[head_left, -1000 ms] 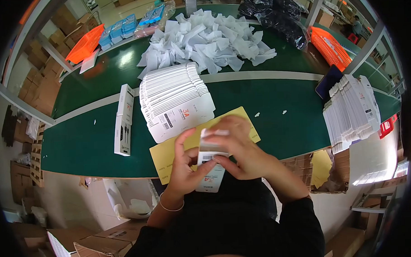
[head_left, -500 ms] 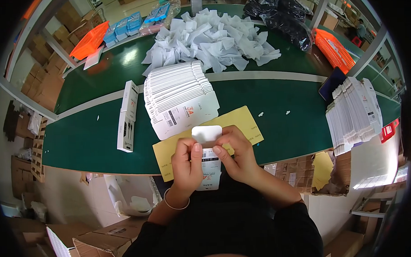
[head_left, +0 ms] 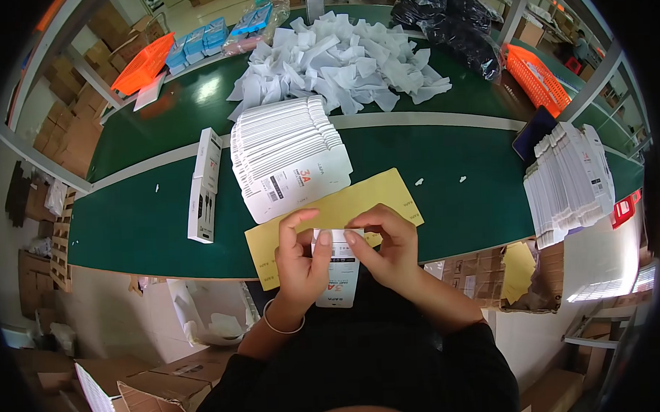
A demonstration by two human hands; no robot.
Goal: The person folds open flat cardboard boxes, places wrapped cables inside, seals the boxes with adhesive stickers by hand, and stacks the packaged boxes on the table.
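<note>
A small white printed box (head_left: 340, 278) with "3A" lettering is held between both hands, over the table's front edge. My left hand (head_left: 301, 261) grips its left side near the upper end, thumb on the printed face, index finger raised. My right hand (head_left: 389, 247) pinches the upper right corner between thumb and fingers. The end flap lies folded over at the top. Beneath the hands lies a yellow paper sheet (head_left: 373, 197). Just beyond it fans a stack of flat white cartons (head_left: 292, 160). Two narrow white boxes (head_left: 202, 203) lie to the left.
A heap of white paper pieces (head_left: 339, 64) covers the back of the green table (head_left: 445, 158). More flat cartons (head_left: 570, 183) stand at right. Orange baskets (head_left: 145, 66) sit at both far sides, with black plastic bags (head_left: 458, 27) at the back. Cardboard boxes (head_left: 158, 390) are on the floor.
The white end flap, upright half a second ago, is now folded down at the box's top. My left index finger has lifted off. The stacks have not moved.
</note>
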